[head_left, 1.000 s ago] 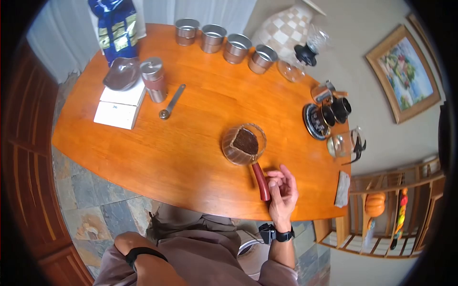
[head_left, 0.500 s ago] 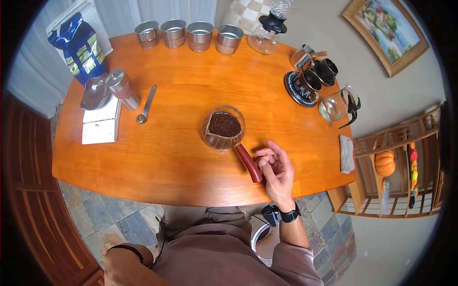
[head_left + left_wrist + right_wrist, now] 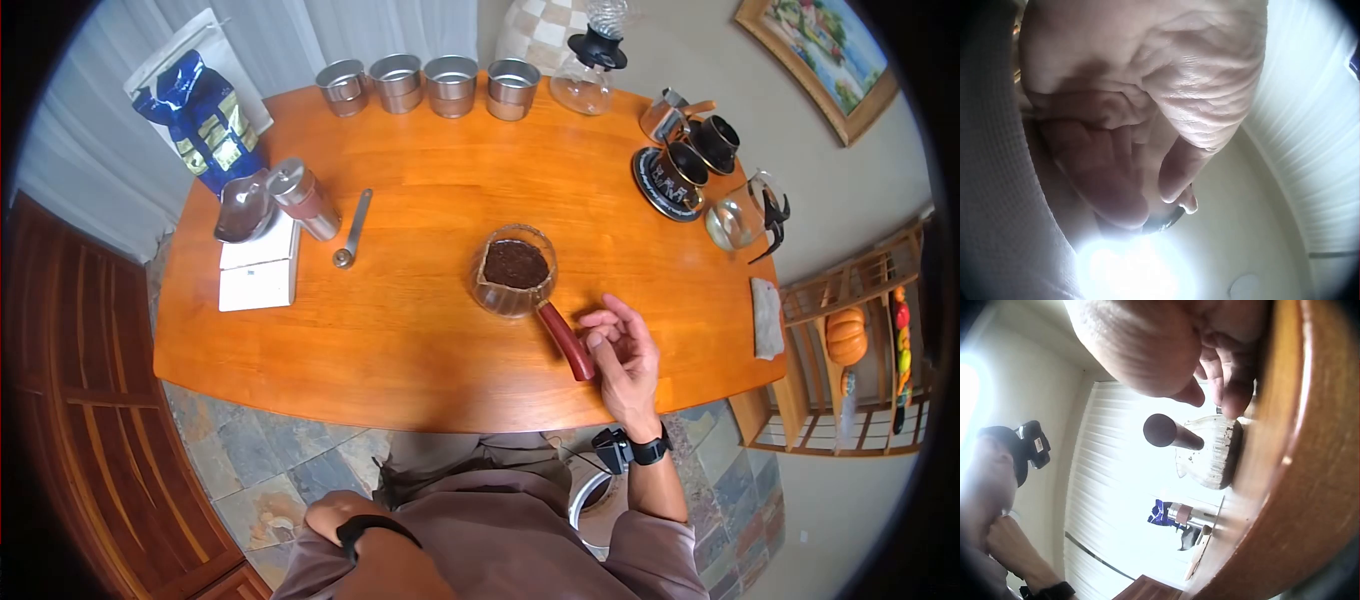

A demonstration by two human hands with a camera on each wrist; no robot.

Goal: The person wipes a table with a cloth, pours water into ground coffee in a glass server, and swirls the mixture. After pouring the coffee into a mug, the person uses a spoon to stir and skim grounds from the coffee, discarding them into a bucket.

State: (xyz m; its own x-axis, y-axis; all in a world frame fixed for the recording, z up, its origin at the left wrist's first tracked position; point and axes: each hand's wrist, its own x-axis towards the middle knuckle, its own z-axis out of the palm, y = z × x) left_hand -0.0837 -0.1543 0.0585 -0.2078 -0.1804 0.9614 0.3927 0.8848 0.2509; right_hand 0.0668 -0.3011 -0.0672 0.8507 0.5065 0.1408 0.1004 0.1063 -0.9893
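A glass coffee server (image 3: 488, 296) with dark coffee grounds (image 3: 516, 264) inside stands upright mid-table, its red-brown handle (image 3: 567, 342) pointing toward the person. My right hand (image 3: 627, 365) rests at the table's front, right beside the handle's end, with fingers loosely bent and nothing between them. In the right wrist view, the handle (image 3: 1161, 430) shows end-on, apart from the fingers. My left hand (image 3: 1147, 81) is raised and loosely curled in the left wrist view; the right wrist view has it close to the chin. No object shows in its fingers.
At left are a white scale (image 3: 257, 287) bearing a dark dish (image 3: 243, 208), a hand grinder (image 3: 310, 205), a measuring scoop (image 3: 354, 228) and a blue bag (image 3: 212, 130). Several steel cups (image 3: 451, 92) line the back. At right stand dark cups (image 3: 688, 165), a glass carafe (image 3: 735, 220) and a cloth (image 3: 767, 318).
The head view has tilted and swung. The right hand stays beside the handle and the server keeps its place on the table.
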